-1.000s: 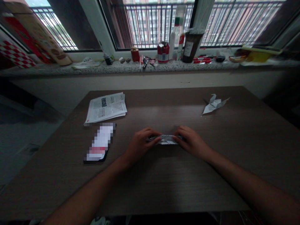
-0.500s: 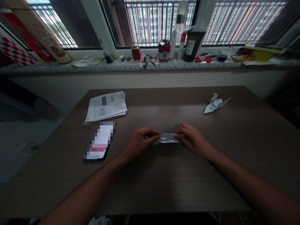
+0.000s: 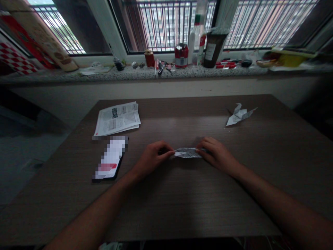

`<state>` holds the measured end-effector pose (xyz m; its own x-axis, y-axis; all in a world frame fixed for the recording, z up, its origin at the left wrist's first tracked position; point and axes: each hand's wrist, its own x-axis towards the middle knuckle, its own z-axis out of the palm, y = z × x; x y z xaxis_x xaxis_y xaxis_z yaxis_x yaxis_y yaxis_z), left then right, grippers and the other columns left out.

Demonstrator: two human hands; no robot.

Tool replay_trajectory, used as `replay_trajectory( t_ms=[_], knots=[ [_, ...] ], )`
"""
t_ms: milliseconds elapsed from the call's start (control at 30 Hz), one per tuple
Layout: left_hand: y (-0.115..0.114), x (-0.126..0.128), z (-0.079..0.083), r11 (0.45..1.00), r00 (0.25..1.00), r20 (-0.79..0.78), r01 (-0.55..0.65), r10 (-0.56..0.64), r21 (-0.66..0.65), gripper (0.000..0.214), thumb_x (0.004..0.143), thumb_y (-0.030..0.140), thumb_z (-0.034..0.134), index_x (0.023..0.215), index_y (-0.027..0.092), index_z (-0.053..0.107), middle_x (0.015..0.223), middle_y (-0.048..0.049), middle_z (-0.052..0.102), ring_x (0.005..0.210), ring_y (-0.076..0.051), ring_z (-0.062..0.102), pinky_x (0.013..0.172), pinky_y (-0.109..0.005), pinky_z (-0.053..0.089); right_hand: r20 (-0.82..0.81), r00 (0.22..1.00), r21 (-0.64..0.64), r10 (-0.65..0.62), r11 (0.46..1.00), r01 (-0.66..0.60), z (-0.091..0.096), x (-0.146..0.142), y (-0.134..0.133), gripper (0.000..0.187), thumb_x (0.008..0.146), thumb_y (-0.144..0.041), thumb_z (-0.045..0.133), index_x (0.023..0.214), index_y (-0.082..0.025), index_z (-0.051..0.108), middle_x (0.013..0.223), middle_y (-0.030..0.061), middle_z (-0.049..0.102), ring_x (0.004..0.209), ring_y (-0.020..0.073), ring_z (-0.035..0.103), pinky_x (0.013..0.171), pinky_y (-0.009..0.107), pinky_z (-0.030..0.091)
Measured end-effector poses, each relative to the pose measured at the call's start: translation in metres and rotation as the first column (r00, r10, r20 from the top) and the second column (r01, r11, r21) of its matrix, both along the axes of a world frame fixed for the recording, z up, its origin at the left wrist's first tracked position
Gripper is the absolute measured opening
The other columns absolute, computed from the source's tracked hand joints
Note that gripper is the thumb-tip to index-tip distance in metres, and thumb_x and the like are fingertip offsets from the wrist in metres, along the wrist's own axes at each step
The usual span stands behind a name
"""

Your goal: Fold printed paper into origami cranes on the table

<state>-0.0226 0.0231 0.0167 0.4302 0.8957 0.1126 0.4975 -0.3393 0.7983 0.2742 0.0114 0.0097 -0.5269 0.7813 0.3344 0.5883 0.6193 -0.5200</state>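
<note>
A narrow folded piece of printed paper (image 3: pixel 186 152) is held between my two hands, over the middle of the brown table. My left hand (image 3: pixel 155 154) pinches its pointed left tip between thumb and fingers. Thumb and fingers of my right hand (image 3: pixel 214 152) are closed on the right end, hiding that end. To the far right stands a folded paper crane (image 3: pixel 238 115), apart from both hands.
A stack of printed sheets (image 3: pixel 118 118) lies at the table's back left, with a phone (image 3: pixel 110 158) in front of it. Along the windowsill (image 3: pixel 135 74) stand a red can (image 3: pixel 181 55), a dark cup (image 3: pixel 214 48), bottles and small tools.
My left hand has shifted slightly left, to the paper's tip, and more of the paper's left end shows. My right hand keeps its grip.
</note>
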Motion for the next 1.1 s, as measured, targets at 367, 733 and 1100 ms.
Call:
replay_trajectory(
  t_ms=[367,733,1100],
  knots=[
    [-0.008,0.01,-0.002,0.98,0.989,-0.033,0.147,-0.144,0.132,0.014,0.095,0.02,0.072,0.109,0.019,0.07,0.101,-0.0036,0.069,0.088,-0.016,0.065,0.079,-0.028,0.052,0.02,0.998,0.011,0.055,0.998,-0.056,-0.005,-0.004,-0.005,0.011,0.104,-0.026,0.057,0.1,-0.021,0.065,0.097,0.008,0.064,0.092,0.0238,0.06,0.078,0.036,0.048],
    [-0.008,0.011,-0.001,0.956,0.98,-0.106,0.188,-0.168,0.227,0.008,0.097,0.024,0.071,0.095,0.017,0.075,0.086,-0.003,0.071,0.074,-0.014,0.065,0.07,-0.027,0.051,0.023,0.997,-0.009,0.08,0.997,-0.08,0.002,-0.006,-0.005,0.013,0.104,-0.027,0.056,0.099,-0.021,0.067,0.096,0.0079,0.065,0.091,0.0233,0.06,0.078,0.037,0.048],
    [-0.002,0.002,-0.001,0.954,0.968,-0.168,0.219,-0.186,0.206,0.011,0.097,0.026,0.07,0.091,0.019,0.076,0.083,-0.0022,0.07,0.072,-0.014,0.064,0.066,-0.026,0.049,0.017,0.997,0.011,0.076,0.997,-0.077,0.002,-0.003,-0.001,0.015,0.105,-0.028,0.056,0.098,-0.021,0.067,0.095,0.0078,0.065,0.091,0.0235,0.06,0.078,0.037,0.048]
  ],
)
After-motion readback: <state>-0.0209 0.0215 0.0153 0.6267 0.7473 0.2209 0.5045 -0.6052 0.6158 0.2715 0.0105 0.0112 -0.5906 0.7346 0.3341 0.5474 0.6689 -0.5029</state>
